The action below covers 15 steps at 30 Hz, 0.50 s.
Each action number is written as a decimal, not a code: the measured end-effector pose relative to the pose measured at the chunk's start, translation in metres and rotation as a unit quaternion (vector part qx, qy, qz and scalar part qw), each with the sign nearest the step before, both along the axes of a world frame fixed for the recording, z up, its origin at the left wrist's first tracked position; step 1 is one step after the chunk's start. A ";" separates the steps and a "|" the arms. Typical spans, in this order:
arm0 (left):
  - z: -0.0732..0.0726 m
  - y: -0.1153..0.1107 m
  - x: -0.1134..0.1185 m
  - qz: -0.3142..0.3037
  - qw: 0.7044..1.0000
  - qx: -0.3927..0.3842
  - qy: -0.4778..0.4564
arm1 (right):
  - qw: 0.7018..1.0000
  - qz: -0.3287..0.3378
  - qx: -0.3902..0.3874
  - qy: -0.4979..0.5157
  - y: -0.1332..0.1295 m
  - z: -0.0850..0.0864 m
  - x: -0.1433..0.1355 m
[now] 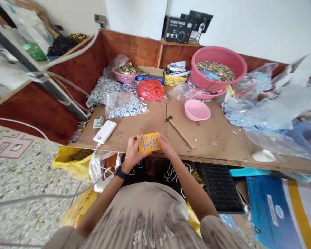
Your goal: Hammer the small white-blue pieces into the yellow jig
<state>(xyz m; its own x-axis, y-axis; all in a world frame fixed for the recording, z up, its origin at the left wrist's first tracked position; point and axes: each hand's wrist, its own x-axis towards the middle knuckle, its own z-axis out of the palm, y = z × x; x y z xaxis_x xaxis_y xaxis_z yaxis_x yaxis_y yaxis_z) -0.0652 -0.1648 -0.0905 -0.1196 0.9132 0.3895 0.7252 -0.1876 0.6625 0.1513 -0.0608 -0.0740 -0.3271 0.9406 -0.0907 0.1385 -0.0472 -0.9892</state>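
Between my two hands, at the table's front edge, is a small yellow tray point(149, 143) dotted with several blue pieces. My left hand point(133, 151) grips its left side, thumb near the top corner. On the right end, my right hand point(167, 145) has its fingers closed at the edge. A hammer point(180, 132) with a wooden handle lies on the table to the right. Further left sits a white power bank point(105, 131) with a cable plugged in. Behind the tray, small blue-and-white pieces point(129, 108) spill from a clear plastic bag.
A pink bowl point(197, 110) stands behind the hammer. Further back are a large pink tub point(219, 55) of metal pieces, a red plastic bag point(151, 89) and a pink basket point(125, 76). Plastic bags point(264, 103) crowd the right side. A black crate point(223, 188) sits below the table edge.
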 end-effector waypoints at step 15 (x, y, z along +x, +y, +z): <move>-0.004 -0.283 -0.006 0.011 0.985 -0.155 0.071 | 0.779 0.430 0.411 -0.198 -0.108 0.025 -0.151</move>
